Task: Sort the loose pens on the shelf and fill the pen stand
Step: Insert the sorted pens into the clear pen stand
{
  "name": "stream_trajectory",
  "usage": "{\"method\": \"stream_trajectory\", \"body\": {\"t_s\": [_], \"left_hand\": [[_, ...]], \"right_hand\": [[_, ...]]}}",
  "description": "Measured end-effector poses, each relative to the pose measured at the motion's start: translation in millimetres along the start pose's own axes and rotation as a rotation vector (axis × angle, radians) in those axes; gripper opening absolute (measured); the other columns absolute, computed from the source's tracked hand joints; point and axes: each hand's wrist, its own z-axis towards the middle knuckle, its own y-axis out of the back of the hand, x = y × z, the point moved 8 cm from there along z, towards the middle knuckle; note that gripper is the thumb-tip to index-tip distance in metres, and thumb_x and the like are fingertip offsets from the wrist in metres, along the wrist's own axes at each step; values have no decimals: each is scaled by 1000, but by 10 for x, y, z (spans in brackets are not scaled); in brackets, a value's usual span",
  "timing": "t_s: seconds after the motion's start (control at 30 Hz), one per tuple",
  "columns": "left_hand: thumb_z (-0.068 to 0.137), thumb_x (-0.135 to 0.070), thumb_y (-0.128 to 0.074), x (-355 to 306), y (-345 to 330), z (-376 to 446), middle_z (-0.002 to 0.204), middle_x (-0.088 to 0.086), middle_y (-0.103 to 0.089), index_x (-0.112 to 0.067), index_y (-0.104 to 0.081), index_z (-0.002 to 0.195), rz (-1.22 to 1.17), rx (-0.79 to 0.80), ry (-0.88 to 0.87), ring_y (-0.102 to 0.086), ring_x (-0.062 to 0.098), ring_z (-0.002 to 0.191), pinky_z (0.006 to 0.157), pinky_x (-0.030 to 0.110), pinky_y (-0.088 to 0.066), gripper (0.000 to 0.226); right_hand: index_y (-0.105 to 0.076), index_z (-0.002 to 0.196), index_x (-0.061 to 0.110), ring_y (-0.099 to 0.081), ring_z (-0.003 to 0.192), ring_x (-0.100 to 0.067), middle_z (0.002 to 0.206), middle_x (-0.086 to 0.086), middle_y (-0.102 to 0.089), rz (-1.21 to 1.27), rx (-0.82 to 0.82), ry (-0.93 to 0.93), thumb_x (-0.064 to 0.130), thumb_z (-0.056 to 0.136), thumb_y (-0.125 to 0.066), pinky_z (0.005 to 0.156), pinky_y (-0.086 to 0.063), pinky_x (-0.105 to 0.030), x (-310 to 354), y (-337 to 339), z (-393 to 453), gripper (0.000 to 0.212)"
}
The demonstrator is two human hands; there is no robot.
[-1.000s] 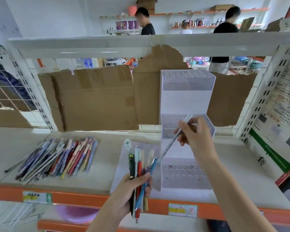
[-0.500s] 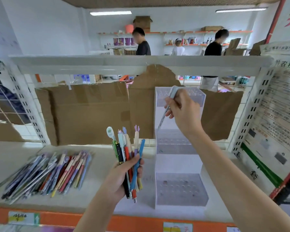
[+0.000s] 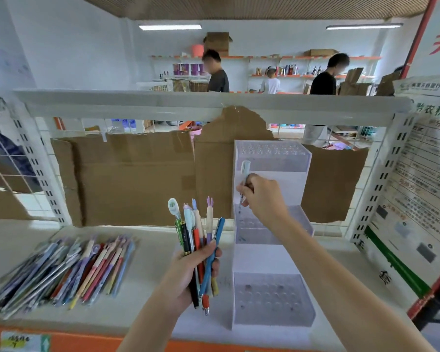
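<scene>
Right hand point(image 3: 261, 196): grip pinched on a single pale pen point(image 3: 244, 177), held nearly upright, cap end up, tip down at the left rear of the pen stand's middle tier. Whether the tip sits in a hole cannot be told.

Pen stand point(image 3: 272, 235): translucent white, three stepped tiers with rows of holes, standing on the shelf point(image 3: 142, 250) to the right of centre, back against the cardboard sheet point(image 3: 127, 179). Top and bottom tiers carry no pens.

Left hand point(image 3: 188, 273): grip clamped round a bunch of pens point(image 3: 201, 240), fanned upward, just left of the stand. Visible in the bunch: a blue pen, a red one, a green-and-black one, several with novelty tops.

Loose pens point(image 3: 64, 270): a heap lying flat on the shelf at left, well apart from the stand, many in clear sleeves.

Behind the shelf frame: people point(image 3: 323, 77) standing at wall shelving. A printed poster point(image 3: 417, 199) hangs at right.
</scene>
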Motion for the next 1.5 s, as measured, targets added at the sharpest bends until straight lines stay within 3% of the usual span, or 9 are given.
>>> {"method": "stream_trajectory", "body": {"t_s": [0.1, 0.23, 0.33, 0.67, 0.83, 0.93, 1.1, 1.3, 1.5], "left_hand": [[73, -13, -64, 2, -17, 19, 67, 7, -59, -1, -59, 89, -19, -5, -10, -53, 13, 51, 47, 23, -47, 21], [72, -13, -65, -20, -42, 30, 68, 8, -59, -1, -60, 90, -24, -9, -23, -52, 15, 53, 49, 23, -47, 22], [71, -13, -66, -58, -43, 20, 68, 8, -59, -2, -61, 88, -8, -14, -33, -52, 14, 53, 49, 23, -47, 21], [70, -13, -67, -117, -58, 3, 68, 8, -60, -1, -61, 92, -31, -29, -41, -54, 15, 51, 47, 24, -47, 27], [70, -13, -66, -180, -101, 22, 66, 7, -61, -2, -63, 90, -36, -32, -50, -54, 14, 51, 47, 23, -46, 23], [68, -13, -66, -203, -141, 40, 67, 7, -62, -3, -64, 91, -15, -27, -55, -54, 14, 52, 49, 23, -46, 24], [66, -12, -69, -206, -190, 80, 70, 10, -66, 0, -66, 94, 39, -62, -102, -58, 16, 52, 48, 24, -47, 30], [66, -13, -69, -206, -180, 74, 70, 10, -66, 0, -66, 93, 56, -59, -117, -58, 16, 52, 49, 23, -47, 31], [69, -13, -69, -152, -230, 26, 72, 11, -64, -1, -65, 96, 103, 23, -62, -54, 16, 54, 51, 24, -45, 29]], "right_hand": [[-53, 87, 9, -65, 71, -28, 83, -10, -63, -148, -2, 1, 25, 97, -50, 64, -50, -32, 54, -15, 23, 19], [-58, 109, 5, -59, 80, -26, 96, -11, -63, -399, 13, 15, 29, 99, -44, 65, -37, -26, 99, -56, 18, 30], [-58, 113, 6, -63, 95, -29, 110, -11, -65, -456, 30, 24, 29, 100, -43, 69, -41, -28, 66, -134, -18, 31], [-65, 104, 11, -46, 69, -16, 82, 1, -54, -439, 35, -43, 46, 92, -50, 46, -21, -17, -99, -59, -51, 40], [-60, 80, 11, -49, 63, -14, 70, 1, -56, -225, -10, -23, 38, 93, -55, 51, -31, -19, -139, 51, -156, 30], [-66, 74, 7, -50, 57, -12, 68, -4, -63, 35, 117, -34, 43, 90, -55, 60, -41, -26, -26, -7, -266, 41], [-58, 70, 1, -40, 53, -14, 58, -4, -48, 202, 322, -49, 43, 80, -68, 55, -34, -27, 135, -161, -444, 45], [-65, 74, 10, -48, 52, -9, 64, -2, -60, 220, 330, -56, 41, 84, -65, 55, -40, -22, 114, -160, -415, 33], [-65, 70, 16, -37, 42, -2, 52, 6, -46, 346, 358, -48, 29, 88, -64, 44, -31, -11, 192, -166, -345, 22]]}}
